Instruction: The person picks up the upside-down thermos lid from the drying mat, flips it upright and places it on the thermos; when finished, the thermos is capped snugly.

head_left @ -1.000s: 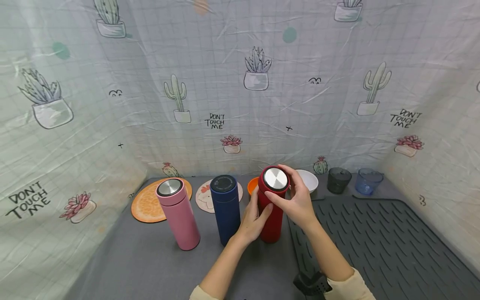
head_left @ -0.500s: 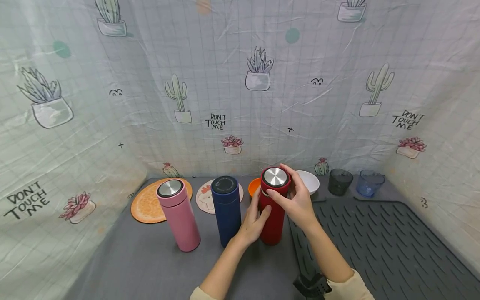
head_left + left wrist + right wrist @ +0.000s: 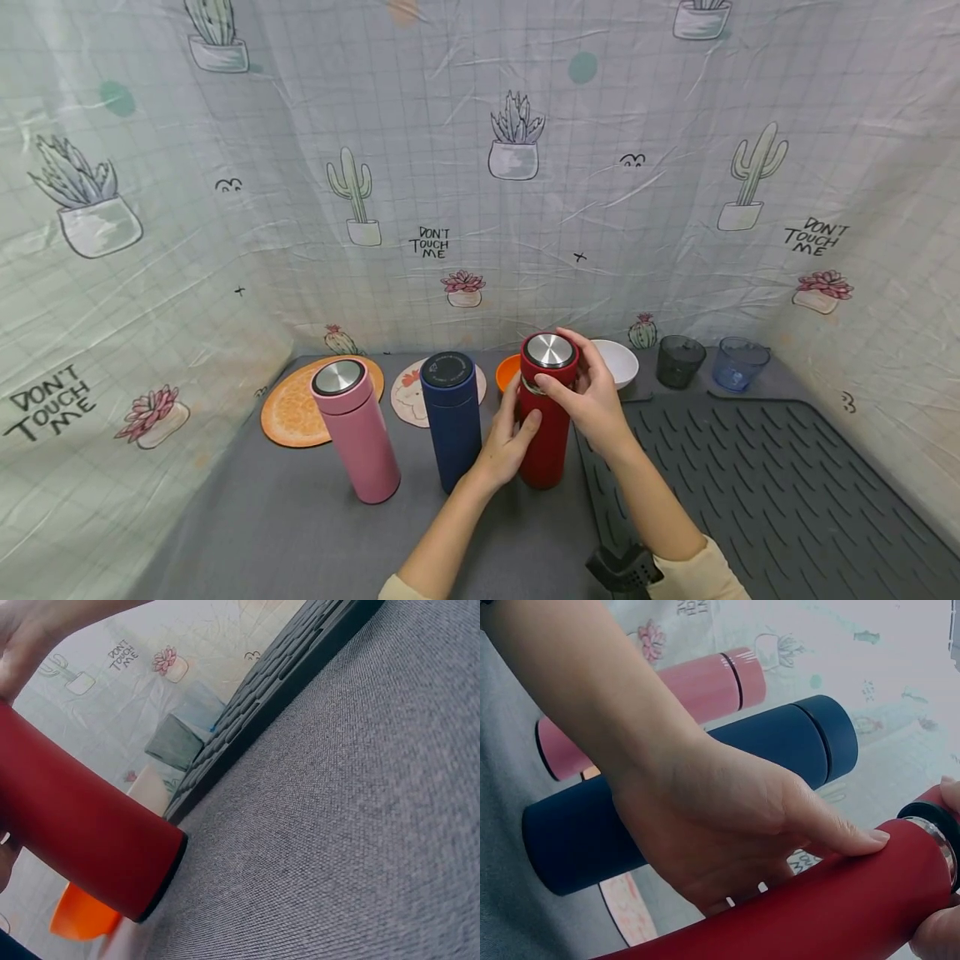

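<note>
A red thermos (image 3: 546, 450) stands upright on the grey cloth in the head view. My left hand (image 3: 504, 443) grips its body from the left, thumb across the front. Around the red lid (image 3: 551, 352), with its silvery top, curl the fingers and thumb of my right hand (image 3: 596, 407). A strip of steel neck (image 3: 936, 834) shows between body and lid in the right wrist view. To the left stand a dark blue thermos (image 3: 452, 437), close by my left forearm, and a pink thermos (image 3: 362, 446).
Behind the bottles lie an orange-slice mat (image 3: 288, 408) and a round chicken-print mat (image 3: 408, 400). An orange bowl (image 3: 506, 372) and white bowl (image 3: 618, 362) sit behind the red thermos. Two cups, dark (image 3: 678, 362) and blue (image 3: 737, 367), stand behind a ridged black mat (image 3: 750, 475).
The red lid has come up slightly from the body, and a thin steel strip now shows below it. Both hands keep their hold; the other bottles stand where they were.
</note>
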Tool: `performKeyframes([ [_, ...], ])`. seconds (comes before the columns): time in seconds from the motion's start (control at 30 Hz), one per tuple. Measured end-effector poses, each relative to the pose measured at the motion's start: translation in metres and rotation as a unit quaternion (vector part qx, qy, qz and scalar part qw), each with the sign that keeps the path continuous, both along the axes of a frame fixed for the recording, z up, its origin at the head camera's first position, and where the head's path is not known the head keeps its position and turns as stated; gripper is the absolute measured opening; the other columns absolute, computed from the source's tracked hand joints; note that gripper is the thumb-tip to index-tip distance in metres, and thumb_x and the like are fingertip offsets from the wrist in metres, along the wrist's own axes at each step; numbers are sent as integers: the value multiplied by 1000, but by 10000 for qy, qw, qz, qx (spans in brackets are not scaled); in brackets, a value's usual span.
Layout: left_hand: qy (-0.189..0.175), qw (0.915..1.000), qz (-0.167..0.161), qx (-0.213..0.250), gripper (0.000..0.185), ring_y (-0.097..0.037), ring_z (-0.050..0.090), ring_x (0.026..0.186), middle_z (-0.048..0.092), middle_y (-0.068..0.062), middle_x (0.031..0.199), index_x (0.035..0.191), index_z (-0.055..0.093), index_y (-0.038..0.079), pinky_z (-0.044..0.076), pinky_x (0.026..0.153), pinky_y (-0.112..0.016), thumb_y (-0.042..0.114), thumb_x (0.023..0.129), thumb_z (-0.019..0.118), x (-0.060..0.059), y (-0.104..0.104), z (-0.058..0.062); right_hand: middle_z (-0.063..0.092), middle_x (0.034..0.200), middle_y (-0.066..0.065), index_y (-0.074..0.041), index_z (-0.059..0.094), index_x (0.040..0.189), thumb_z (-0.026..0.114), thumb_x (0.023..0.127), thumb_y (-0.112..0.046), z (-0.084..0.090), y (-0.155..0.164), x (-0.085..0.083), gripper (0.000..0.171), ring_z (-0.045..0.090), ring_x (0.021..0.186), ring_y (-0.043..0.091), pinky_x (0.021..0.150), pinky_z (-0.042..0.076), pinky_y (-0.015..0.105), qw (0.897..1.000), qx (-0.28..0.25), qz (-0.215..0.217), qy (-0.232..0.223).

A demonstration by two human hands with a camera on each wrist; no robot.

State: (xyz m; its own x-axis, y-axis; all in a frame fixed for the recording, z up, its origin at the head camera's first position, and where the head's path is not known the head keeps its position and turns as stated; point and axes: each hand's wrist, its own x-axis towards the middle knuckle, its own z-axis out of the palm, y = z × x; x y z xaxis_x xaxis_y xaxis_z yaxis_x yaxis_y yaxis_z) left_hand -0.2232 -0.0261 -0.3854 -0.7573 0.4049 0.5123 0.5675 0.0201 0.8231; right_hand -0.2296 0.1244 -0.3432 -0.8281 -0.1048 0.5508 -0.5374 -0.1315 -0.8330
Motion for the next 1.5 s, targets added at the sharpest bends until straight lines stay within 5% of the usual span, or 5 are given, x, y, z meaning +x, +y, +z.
performKeyframes([
  [0.47,-262,9995,-134,82,58,-31,39,125,32,-20,142,146,8,6,36,98,-43,21,99,39,-2,-1,-1,43,123,15,0,32,132,65,79,7,-4,-1,-3,63,48,108,24,86,47,27,9996,-166,7,-238],
  [0.7,-330,9993,-139,89,61,-31,36,127,26,-19,145,147,5,6,36,99,-43,23,99,39,-1,-1,-1,42,127,17,-5,28,139,60,84,5,-6,-2,-3,65,51,108,22,87,47,28,9998,156,135,72],
  [1.5,-335,9993,-142,71,62,-31,33,129,24,-18,146,146,5,5,34,100,-43,24,98,39,-1,0,-1,44,120,15,4,32,127,67,71,17,-7,-6,-2,67,52,104,23,84,48,29,9983,-513,-262,35],
])
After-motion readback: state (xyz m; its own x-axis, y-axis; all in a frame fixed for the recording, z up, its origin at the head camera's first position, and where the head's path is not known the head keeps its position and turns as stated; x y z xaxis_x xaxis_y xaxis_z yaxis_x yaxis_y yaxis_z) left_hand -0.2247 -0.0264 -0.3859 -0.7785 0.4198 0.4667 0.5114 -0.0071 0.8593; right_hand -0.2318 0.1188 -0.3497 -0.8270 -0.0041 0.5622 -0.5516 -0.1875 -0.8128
